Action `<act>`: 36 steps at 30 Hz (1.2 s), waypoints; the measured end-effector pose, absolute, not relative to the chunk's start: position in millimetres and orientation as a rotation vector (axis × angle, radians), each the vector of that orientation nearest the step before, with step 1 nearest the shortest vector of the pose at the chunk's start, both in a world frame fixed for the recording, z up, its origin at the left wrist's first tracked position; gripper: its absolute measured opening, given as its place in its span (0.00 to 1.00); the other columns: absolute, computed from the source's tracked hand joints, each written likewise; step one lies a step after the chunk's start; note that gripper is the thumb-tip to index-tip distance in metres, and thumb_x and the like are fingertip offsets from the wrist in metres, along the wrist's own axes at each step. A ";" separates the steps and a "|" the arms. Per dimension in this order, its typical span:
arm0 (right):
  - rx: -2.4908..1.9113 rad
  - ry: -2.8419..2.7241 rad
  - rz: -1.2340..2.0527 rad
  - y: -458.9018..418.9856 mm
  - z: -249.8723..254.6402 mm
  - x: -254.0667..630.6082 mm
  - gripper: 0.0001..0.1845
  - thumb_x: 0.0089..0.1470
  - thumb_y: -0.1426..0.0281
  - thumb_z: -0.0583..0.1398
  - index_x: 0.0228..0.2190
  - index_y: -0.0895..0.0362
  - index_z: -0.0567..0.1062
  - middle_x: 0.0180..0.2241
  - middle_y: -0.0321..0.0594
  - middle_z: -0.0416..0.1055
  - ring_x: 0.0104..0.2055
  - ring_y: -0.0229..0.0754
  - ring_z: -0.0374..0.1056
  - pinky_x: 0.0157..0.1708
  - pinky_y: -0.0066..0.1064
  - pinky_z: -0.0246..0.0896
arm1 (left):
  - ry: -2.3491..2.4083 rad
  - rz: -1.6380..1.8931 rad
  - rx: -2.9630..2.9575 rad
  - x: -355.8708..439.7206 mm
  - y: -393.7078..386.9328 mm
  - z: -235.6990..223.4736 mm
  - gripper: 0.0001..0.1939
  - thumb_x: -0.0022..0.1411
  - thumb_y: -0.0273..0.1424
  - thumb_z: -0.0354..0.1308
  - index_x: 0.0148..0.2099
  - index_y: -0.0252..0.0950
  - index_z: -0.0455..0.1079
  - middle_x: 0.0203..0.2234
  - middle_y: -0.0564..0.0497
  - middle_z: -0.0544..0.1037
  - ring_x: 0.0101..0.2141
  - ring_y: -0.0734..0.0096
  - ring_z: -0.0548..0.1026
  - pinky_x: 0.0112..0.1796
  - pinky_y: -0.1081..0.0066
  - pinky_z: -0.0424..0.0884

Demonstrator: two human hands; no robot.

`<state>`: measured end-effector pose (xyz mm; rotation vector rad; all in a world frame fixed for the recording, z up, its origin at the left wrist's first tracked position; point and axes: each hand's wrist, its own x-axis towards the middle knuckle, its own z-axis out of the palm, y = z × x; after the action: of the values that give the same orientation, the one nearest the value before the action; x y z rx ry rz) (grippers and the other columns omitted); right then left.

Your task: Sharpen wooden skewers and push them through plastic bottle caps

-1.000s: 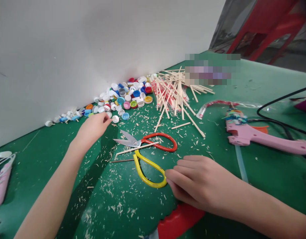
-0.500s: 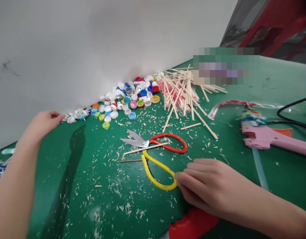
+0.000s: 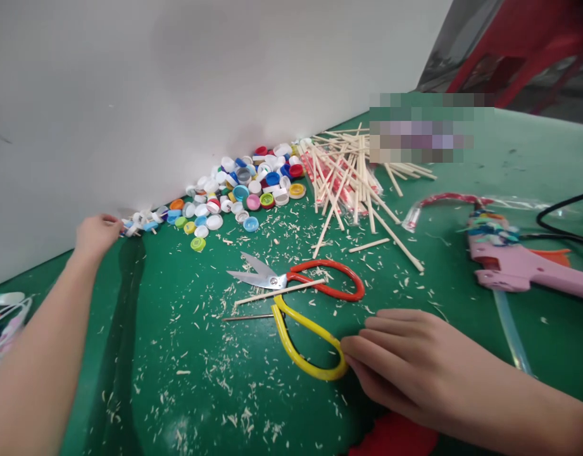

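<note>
My left hand point(image 3: 97, 235) reaches to the far left, its fingers curled together at the edge of a small cluster of white and blue caps with thin sticks through them point(image 3: 142, 220). What its fingertips pinch, if anything, is hidden. Beside the yellow handle of the scissors point(image 3: 313, 345), my right hand point(image 3: 409, 354) rests with fingers bent and pressed together. Its fingertips meet the end of that handle in the view; whether they grip anything is hidden. The scissors lie with blades apart, a short wooden stick point(image 3: 279, 292) across them. A thin metal rod point(image 3: 248, 317) lies nearby.
Many coloured bottle caps point(image 3: 241, 192) are heaped along the white wall point(image 3: 177, 82). Wooden sticks point(image 3: 362, 171) lie on red-and-clear wrappers. A pink glue gun point(image 3: 504, 259) with a cable is at right. Something red point(image 3: 393, 437) sits under my right wrist. Wood shavings cover the green table point(image 3: 172, 304).
The view has shifted slightly. My left hand has moved a little against the small cap cluster and its fingers are more curled. My right hand stays beside the scissors handle.
</note>
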<state>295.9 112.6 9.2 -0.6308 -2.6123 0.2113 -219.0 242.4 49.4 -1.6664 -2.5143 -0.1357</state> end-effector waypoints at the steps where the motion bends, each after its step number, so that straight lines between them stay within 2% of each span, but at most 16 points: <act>1: -0.625 -2.606 0.205 112.4 10.0 295.9 0.09 0.59 0.75 0.53 0.27 0.56 0.66 0.20 0.33 0.60 0.23 0.36 0.51 0.24 0.32 0.43 | -2.511 -0.080 -1.525 -209.1 239.1 50.2 0.17 0.57 0.40 0.45 0.40 0.33 0.66 0.19 0.51 0.66 0.30 0.61 0.69 0.31 0.68 0.62; 3: -0.621 -2.588 0.194 112.0 11.5 295.7 0.07 0.59 0.76 0.53 0.28 0.57 0.67 0.20 0.32 0.60 0.23 0.36 0.50 0.23 0.32 0.44 | -2.439 -0.022 -1.423 -180.1 228.5 53.9 0.24 0.62 0.40 0.37 0.50 0.32 0.64 0.26 0.47 0.70 0.32 0.58 0.70 0.31 0.68 0.61; 4: -0.625 -2.584 0.193 111.8 12.1 295.5 0.06 0.59 0.76 0.53 0.29 0.57 0.68 0.20 0.33 0.61 0.23 0.36 0.51 0.23 0.32 0.44 | -2.406 -0.022 -1.491 -161.4 221.4 56.2 0.24 0.63 0.41 0.36 0.53 0.33 0.63 0.28 0.46 0.71 0.33 0.57 0.70 0.32 0.67 0.61; 7: -0.663 -2.564 0.214 111.7 12.1 294.7 0.05 0.59 0.75 0.53 0.33 0.57 0.69 0.21 0.33 0.63 0.24 0.36 0.53 0.25 0.31 0.48 | -2.342 -0.118 -1.719 -96.1 192.7 59.6 0.21 0.65 0.43 0.39 0.50 0.38 0.65 0.32 0.47 0.74 0.31 0.60 0.70 0.33 0.65 0.63; 10: -0.701 -2.532 0.268 112.7 10.9 293.4 0.07 0.60 0.73 0.52 0.38 0.58 0.70 0.27 0.36 0.67 0.28 0.36 0.59 0.28 0.30 0.54 | -2.221 -0.201 -2.190 -33.7 157.4 50.9 0.15 0.66 0.40 0.42 0.40 0.41 0.68 0.33 0.52 0.75 0.30 0.68 0.71 0.31 0.69 0.65; 13: -0.734 -2.515 0.274 114.5 11.2 292.0 0.09 0.60 0.72 0.52 0.41 0.58 0.70 0.34 0.40 0.70 0.35 0.38 0.63 0.33 0.30 0.58 | -1.901 -0.137 -2.656 8.8 127.5 34.0 0.15 0.66 0.42 0.45 0.43 0.41 0.69 0.39 0.51 0.75 0.39 0.68 0.71 0.38 0.68 0.69; 17: -0.765 -2.510 0.268 115.4 12.6 291.5 0.09 0.60 0.73 0.52 0.41 0.58 0.70 0.36 0.41 0.71 0.37 0.39 0.63 0.36 0.32 0.60 | -1.640 -0.007 -2.816 27.8 111.8 18.1 0.14 0.68 0.34 0.43 0.44 0.37 0.68 0.40 0.49 0.74 0.41 0.67 0.70 0.41 0.65 0.70; 21: -0.770 -2.530 0.307 114.6 11.9 292.4 0.10 0.60 0.73 0.51 0.41 0.58 0.70 0.37 0.41 0.70 0.38 0.40 0.63 0.36 0.33 0.60 | -1.634 -0.056 -2.775 20.1 108.2 18.5 0.13 0.68 0.31 0.42 0.44 0.37 0.68 0.40 0.49 0.74 0.41 0.66 0.70 0.42 0.62 0.70; 26: -0.756 -2.505 0.367 114.1 14.9 294.6 0.09 0.60 0.74 0.52 0.41 0.58 0.70 0.37 0.41 0.69 0.38 0.39 0.62 0.38 0.33 0.59 | -2.127 -0.556 -2.627 10.7 84.0 22.7 0.10 0.66 0.34 0.47 0.47 0.42 0.66 0.40 0.52 0.75 0.40 0.71 0.74 0.41 0.67 0.72; 29: -0.645 -2.520 0.476 107.7 19.6 290.9 0.09 0.59 0.74 0.53 0.40 0.58 0.71 0.35 0.40 0.69 0.38 0.38 0.61 0.38 0.32 0.57 | -2.636 -1.021 -2.408 10.8 66.8 20.5 0.09 0.64 0.39 0.51 0.43 0.41 0.66 0.34 0.53 0.77 0.35 0.74 0.77 0.38 0.71 0.74; 31: -0.542 -2.596 0.538 99.2 20.9 284.5 0.07 0.59 0.71 0.54 0.38 0.57 0.71 0.33 0.38 0.69 0.36 0.38 0.61 0.38 0.32 0.56 | -2.863 -1.392 -2.243 11.3 58.8 17.8 0.09 0.63 0.38 0.52 0.42 0.40 0.64 0.33 0.53 0.77 0.36 0.73 0.78 0.40 0.72 0.75; 33: -0.485 -2.696 0.531 89.3 20.1 276.8 0.06 0.58 0.66 0.56 0.33 0.55 0.71 0.31 0.36 0.69 0.34 0.38 0.60 0.38 0.34 0.55 | -2.952 -1.741 -2.088 10.8 53.9 14.5 0.10 0.62 0.37 0.54 0.44 0.40 0.61 0.35 0.52 0.77 0.38 0.71 0.78 0.40 0.71 0.76; 36: -0.520 -2.769 0.431 77.9 17.5 269.5 0.11 0.54 0.58 0.60 0.30 0.54 0.70 0.29 0.33 0.69 0.34 0.39 0.60 0.39 0.35 0.55 | -2.868 -2.158 -1.927 8.3 50.2 10.0 0.17 0.60 0.33 0.58 0.49 0.41 0.58 0.36 0.52 0.75 0.38 0.71 0.78 0.42 0.70 0.77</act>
<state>269.5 77.9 17.5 -0.5198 -2.7690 0.4314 8.3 50.2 10.0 -1.9268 -2.8682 -2.1579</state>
